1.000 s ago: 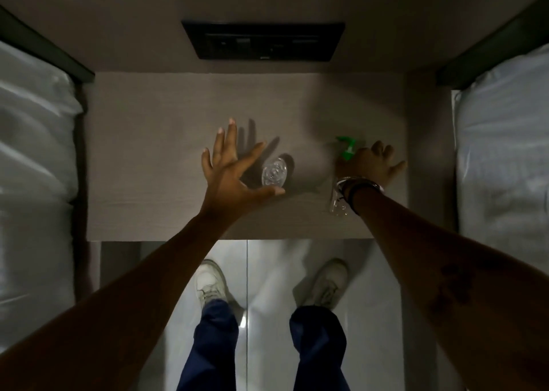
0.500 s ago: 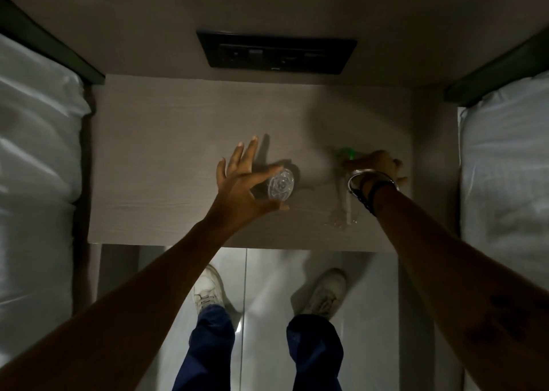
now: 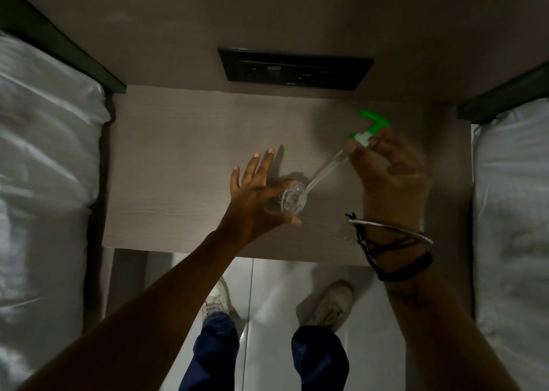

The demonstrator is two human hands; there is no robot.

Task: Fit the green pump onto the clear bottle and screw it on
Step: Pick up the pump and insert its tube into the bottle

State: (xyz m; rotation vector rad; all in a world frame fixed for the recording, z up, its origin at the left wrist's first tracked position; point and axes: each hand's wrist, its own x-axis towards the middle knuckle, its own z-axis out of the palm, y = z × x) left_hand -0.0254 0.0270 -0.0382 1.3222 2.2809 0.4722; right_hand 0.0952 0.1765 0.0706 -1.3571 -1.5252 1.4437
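Right hand [image 3: 389,176] raised above the bench [image 3: 184,165], thumb and fingers pinched together on the collar of the green pump [image 3: 368,130]. Pump head points up and away toward the wall; its clear dip tube [image 3: 325,171] slants down and left, the lower end reaching the mouth of the clear bottle [image 3: 292,200]. Whether the tube tip is already inside the neck cannot be told; the frame is a little blurred there. Pump collar well apart from the bottle, not seated.

Left hand [image 3: 252,194] at the bottle: thumb along the near side, index finger curved across the far side, the other fingers spread apart and lifted clear. Looks like a loose cup around the bottle; how firm the contact is cannot be told.

Bottle stands upright on the bench, near the middle, toward the front edge.

Right wrist carries a metal bangle [image 3: 392,230] and dark cords [image 3: 401,264].

Outward: dark switch panel [image 3: 295,70] on the wall behind the bench. White-sheeted beds left [image 3: 44,168] and right [image 3: 511,182]. Below the bench edge, pale floor, white shoes [image 3: 329,304], blue trousers [image 3: 319,358].
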